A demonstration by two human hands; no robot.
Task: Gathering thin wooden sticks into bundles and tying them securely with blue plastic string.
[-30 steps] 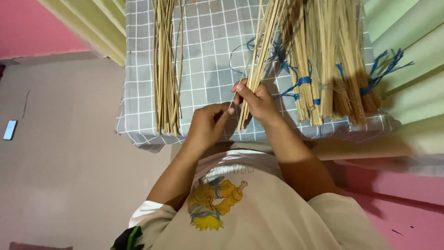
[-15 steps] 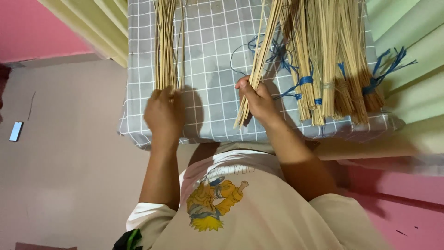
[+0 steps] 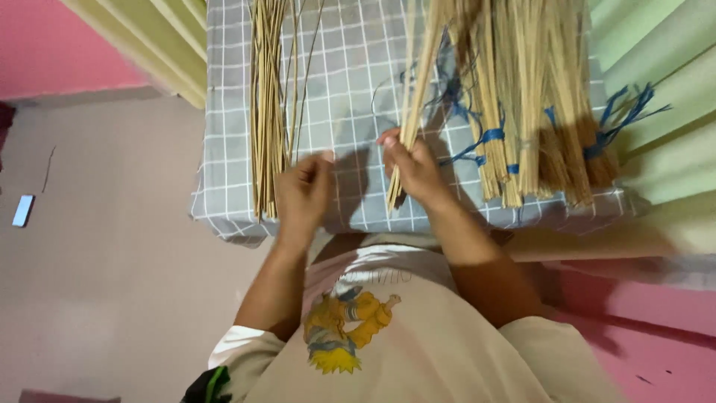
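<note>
My right hand (image 3: 414, 170) is shut around the lower end of a loose bundle of thin pale sticks (image 3: 422, 71), held slanted over a grey checked cloth (image 3: 350, 60). My left hand (image 3: 302, 195) hovers between that bundle and a flat pile of loose sticks (image 3: 266, 112) on the left. Its fingers are loosely curled and I see nothing in them. One thin stick (image 3: 309, 82) lies slanted just beside the pile, ending near my left fingertips.
Several stick bundles tied with blue string (image 3: 522, 104) lie on the cloth to the right. Pale green fabric (image 3: 656, 142) borders the right side, yellowish fabric (image 3: 149, 37) the upper left. A phone (image 3: 23, 210) lies on the floor far left.
My left hand went from the right-hand bundle to the left pile, and has now come part of the way back toward the right hand. The right hand kept its grip.
</note>
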